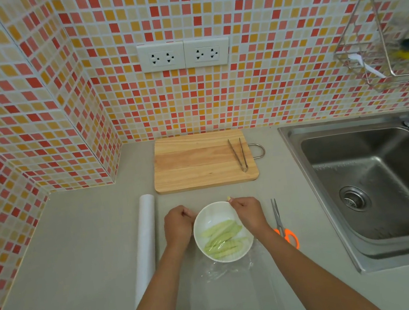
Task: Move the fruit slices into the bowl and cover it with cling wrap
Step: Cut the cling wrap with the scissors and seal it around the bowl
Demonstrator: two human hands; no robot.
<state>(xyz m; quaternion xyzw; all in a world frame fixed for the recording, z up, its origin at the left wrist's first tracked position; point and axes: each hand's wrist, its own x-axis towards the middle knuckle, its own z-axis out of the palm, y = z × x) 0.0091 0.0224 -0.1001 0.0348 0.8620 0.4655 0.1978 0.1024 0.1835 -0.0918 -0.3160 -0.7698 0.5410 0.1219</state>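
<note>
A white bowl (213,211) sits on the grey counter and holds several pale green fruit slices (222,239). A clear sheet of cling wrap (231,295) lies over the bowl and trails down toward me on the counter. My left hand (178,226) pinches the sheet's edge at the bowl's left rim. At the far right rim, my right hand (248,214) pinches the other corner of the sheet. The cling wrap roll (145,244) lies lengthwise on the counter, left of my left hand.
A wooden cutting board (199,162) lies behind the bowl with metal tongs (238,154) on its right part. Orange-handled scissors (284,227) lie right of the bowl. A steel sink (374,180) fills the right side. Tiled walls close the back and left.
</note>
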